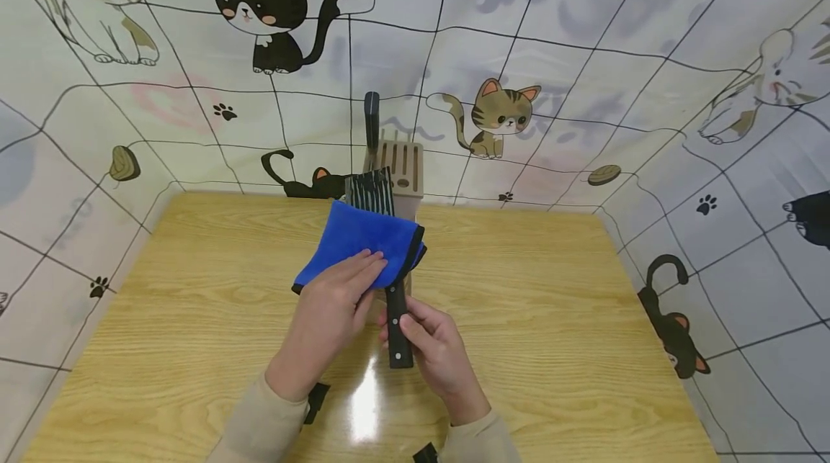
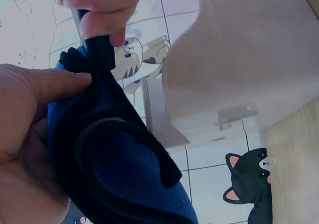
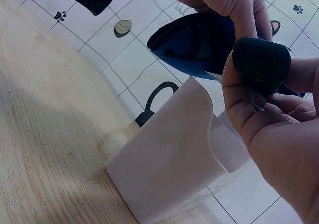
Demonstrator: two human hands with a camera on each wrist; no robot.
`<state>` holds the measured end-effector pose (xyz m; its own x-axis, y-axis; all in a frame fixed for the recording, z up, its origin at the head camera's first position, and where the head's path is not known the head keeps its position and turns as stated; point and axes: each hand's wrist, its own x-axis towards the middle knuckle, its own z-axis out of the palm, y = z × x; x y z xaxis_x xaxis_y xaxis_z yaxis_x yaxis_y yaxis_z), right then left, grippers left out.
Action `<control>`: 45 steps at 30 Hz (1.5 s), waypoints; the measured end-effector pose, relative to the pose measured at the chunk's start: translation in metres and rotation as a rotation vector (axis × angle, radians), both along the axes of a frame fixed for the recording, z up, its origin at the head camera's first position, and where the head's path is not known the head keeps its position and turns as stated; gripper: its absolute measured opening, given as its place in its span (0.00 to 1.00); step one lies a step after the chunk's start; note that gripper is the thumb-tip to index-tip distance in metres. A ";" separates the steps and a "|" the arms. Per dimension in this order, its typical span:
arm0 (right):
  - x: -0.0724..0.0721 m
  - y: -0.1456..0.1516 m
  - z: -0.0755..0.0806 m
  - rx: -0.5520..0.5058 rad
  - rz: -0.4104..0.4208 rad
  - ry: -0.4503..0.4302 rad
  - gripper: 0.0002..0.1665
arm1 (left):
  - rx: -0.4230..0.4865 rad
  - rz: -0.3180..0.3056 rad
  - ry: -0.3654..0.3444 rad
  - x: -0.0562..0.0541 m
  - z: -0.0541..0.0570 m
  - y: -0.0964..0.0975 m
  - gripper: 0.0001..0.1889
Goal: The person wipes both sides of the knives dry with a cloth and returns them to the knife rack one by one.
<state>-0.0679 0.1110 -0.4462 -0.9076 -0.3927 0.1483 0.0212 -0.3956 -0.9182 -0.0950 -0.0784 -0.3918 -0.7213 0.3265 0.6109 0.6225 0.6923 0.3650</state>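
My right hand (image 1: 441, 348) grips the black riveted handle (image 1: 399, 337) of a broad-bladed kitchen knife, whose handle end (image 3: 261, 62) faces the right wrist camera. The blade (image 1: 368, 191), with dark stripes across it, points away toward the back wall. Folded over the blade is a blue cloth (image 1: 363, 236) with black edging, covering its part nearest the handle. My left hand (image 1: 333, 297) holds this cloth against the blade, fingers laid along the top; in the left wrist view the thumb (image 2: 65, 84) presses on the cloth close to the handle.
Behind the knife stands a beige knife block (image 1: 408, 182) with slots in its top, at the table's back edge. Another black handle (image 1: 372, 117) sticks up from it. The wooden table (image 1: 519, 304) is bordered by walls of cat-printed sheeting (image 1: 402, 52).
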 end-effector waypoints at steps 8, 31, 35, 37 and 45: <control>0.002 0.003 -0.001 0.029 -0.010 0.022 0.26 | 0.042 0.041 -0.067 0.001 0.003 0.001 0.20; -0.002 0.000 0.006 0.091 -0.025 0.025 0.25 | 0.003 0.029 -0.097 0.000 0.009 -0.004 0.21; -0.002 -0.001 0.006 0.082 -0.030 0.013 0.25 | -0.014 0.020 -0.077 0.002 0.012 -0.003 0.20; -0.003 -0.001 0.006 0.084 -0.037 0.006 0.25 | -0.017 0.015 -0.072 0.003 0.013 -0.002 0.19; -0.002 0.000 0.006 0.081 -0.033 0.006 0.26 | -0.018 0.015 -0.058 0.006 0.014 0.000 0.20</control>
<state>-0.0703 0.1105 -0.4402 -0.9194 -0.3736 0.1229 0.0034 -0.3201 -0.9474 -0.0889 -0.0784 -0.3782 -0.7600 0.3260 0.5622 0.5903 0.7082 0.3872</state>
